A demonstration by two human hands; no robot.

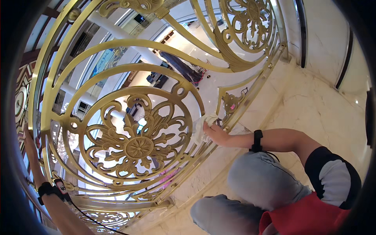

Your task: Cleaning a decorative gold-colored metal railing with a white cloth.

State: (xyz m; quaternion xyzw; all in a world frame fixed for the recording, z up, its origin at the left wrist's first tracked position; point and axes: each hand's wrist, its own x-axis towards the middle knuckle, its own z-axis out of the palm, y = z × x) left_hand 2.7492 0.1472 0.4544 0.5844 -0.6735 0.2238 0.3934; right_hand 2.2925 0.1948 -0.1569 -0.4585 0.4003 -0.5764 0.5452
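A pale cloth [202,126] is held in my right hand [216,133], against the lower part of an ornate brass-coloured metal railing [139,66], beside its round openwork medallion [139,147]. At the far left my left hand [31,144] reaches up to the railing's upright bar; its fingers are partly hidden and blurred, so its hold is unclear. Each wrist wears a black strap, and a dark cable runs from the left one.
My bent knees [258,179] are close to the railing, on a marble floor [308,108]. Marble wall panels [323,38] with dark strips rise at the upper right. Through the railing's openings a lower hall [217,85] shows, with dark furniture and a chandelier.
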